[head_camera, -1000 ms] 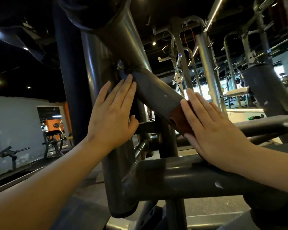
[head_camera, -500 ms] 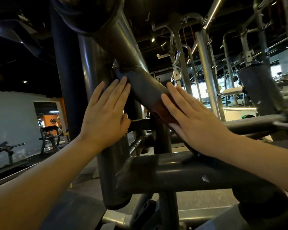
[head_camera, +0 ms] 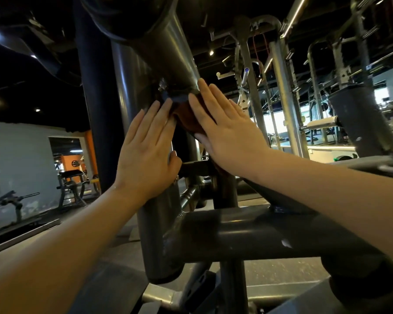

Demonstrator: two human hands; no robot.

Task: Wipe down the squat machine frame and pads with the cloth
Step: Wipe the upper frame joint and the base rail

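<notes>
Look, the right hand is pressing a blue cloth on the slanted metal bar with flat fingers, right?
Not quite. The cloth is reddish brown, not blue, as the head view shows. The right hand does press it on the slanted metal bar with flat fingers.

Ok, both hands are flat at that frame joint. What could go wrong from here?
1. The right hand only presses the cloth flat against the diagonal tube and does not grip it, so the cloth could slip out and drop.
2. A bolt sticks out at the joint just above the left hand fingertips. The cloth or a finger may snag there.
</notes>
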